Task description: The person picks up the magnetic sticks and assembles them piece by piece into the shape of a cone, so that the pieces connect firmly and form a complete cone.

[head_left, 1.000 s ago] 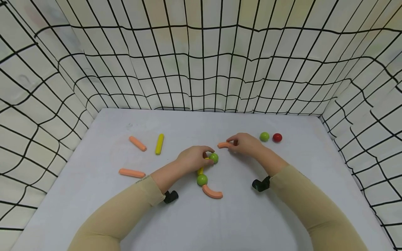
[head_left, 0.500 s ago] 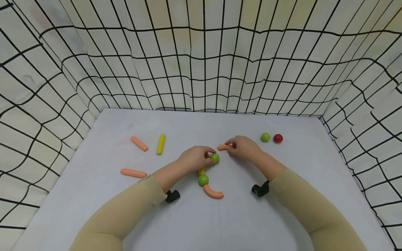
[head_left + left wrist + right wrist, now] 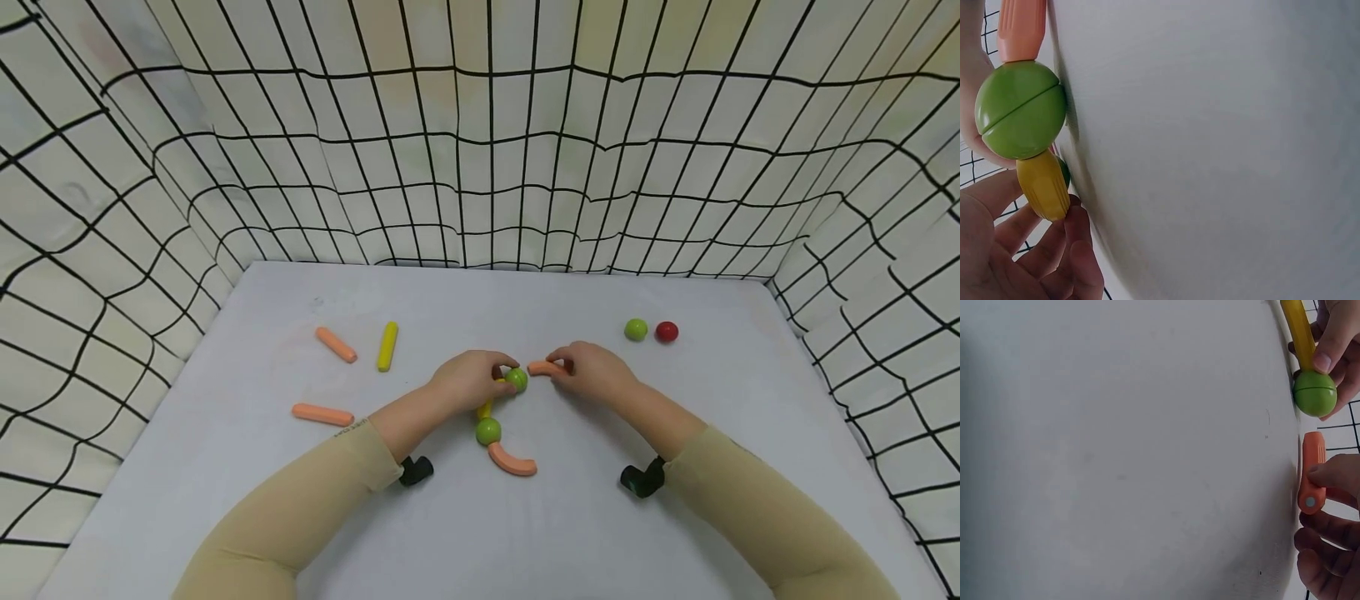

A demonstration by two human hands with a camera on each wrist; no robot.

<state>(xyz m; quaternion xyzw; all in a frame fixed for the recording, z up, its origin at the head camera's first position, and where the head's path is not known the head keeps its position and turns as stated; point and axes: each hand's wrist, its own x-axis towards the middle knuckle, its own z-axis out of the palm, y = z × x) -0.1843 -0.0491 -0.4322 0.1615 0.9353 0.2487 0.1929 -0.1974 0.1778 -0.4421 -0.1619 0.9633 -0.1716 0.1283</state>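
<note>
My left hand (image 3: pixel 468 379) pinches a green ball (image 3: pixel 516 380) where a yellow stick (image 3: pixel 1299 334) joins it. The other end of that stick meets a second green ball (image 3: pixel 488 431), which a curved orange stick (image 3: pixel 513 461) touches; this joined row lies on the table. In my right hand (image 3: pixel 596 372) is another orange stick (image 3: pixel 1314 465), held between thumb and fingers, with a pale round spot on its near end. Its far tip points at the gripped green ball across a small gap. Fingers cover part of both the yellow stick and the held orange stick.
Two orange sticks (image 3: pixel 336 344) and a yellow stick (image 3: pixel 387 347) lie on the white table (image 3: pixel 435 533) to the left. A green ball (image 3: pixel 636 330) and a red ball (image 3: pixel 667 332) sit at the back right. Black netting (image 3: pixel 491 192) surrounds the sides and back.
My right hand has brought its orange stick toward me, nearer the level of the green ball in my left hand. The left hand stays almost in place, with the joined row unchanged.
</note>
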